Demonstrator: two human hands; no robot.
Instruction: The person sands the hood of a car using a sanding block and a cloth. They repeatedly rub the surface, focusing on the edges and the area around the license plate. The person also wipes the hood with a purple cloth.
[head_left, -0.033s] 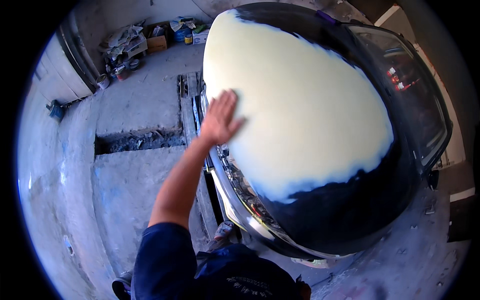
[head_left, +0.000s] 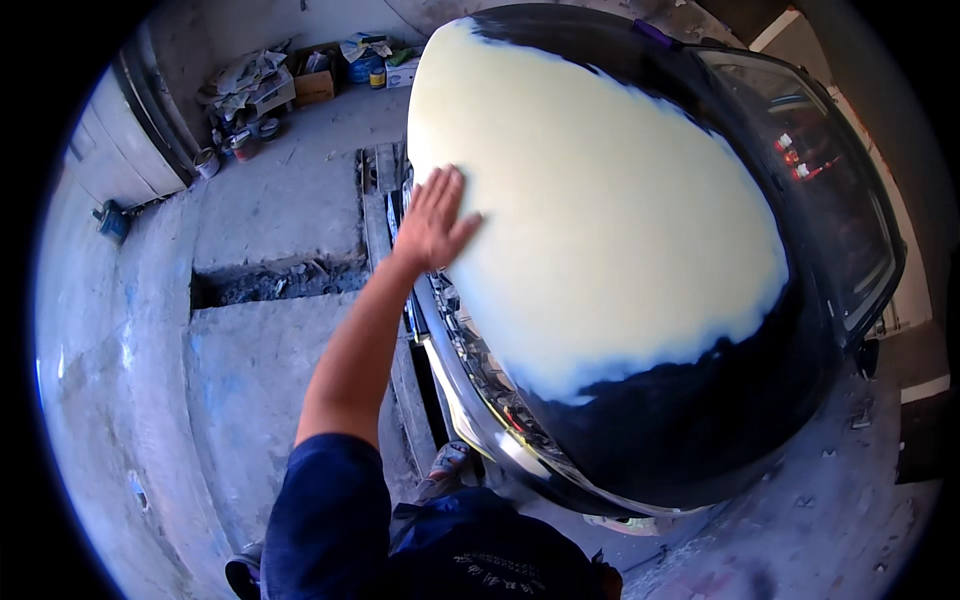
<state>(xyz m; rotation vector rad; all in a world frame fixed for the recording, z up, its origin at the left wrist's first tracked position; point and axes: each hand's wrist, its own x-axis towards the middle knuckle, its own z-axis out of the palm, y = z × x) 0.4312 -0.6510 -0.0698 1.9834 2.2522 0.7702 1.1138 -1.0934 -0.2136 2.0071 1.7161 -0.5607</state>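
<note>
My left hand (head_left: 432,222) lies palm down on the front edge of a car hood (head_left: 600,220), its fingers stretched out and the thumb apart, holding nothing. A wide pale cream coat with a matt look covers most of the hood, fading through bluish-white, ragged borders into glossy black paint (head_left: 680,430) along the near and far sides. Below the hand, the car's open front (head_left: 480,365) shows parts behind a bumper (head_left: 510,450). My right hand does not show.
A windshield (head_left: 810,170) with red reflections is at the right. Left of the car, a debris-filled pit (head_left: 280,281) cuts the concrete floor (head_left: 280,370). Papers (head_left: 245,80), a cardboard box (head_left: 314,87) and cans (head_left: 206,162) stand by the back wall. A teal bucket (head_left: 112,222) sits far left.
My left hand has shifted slightly forward and to the left along the hood's front edge, still flat. The car and its surroundings look the same.
</note>
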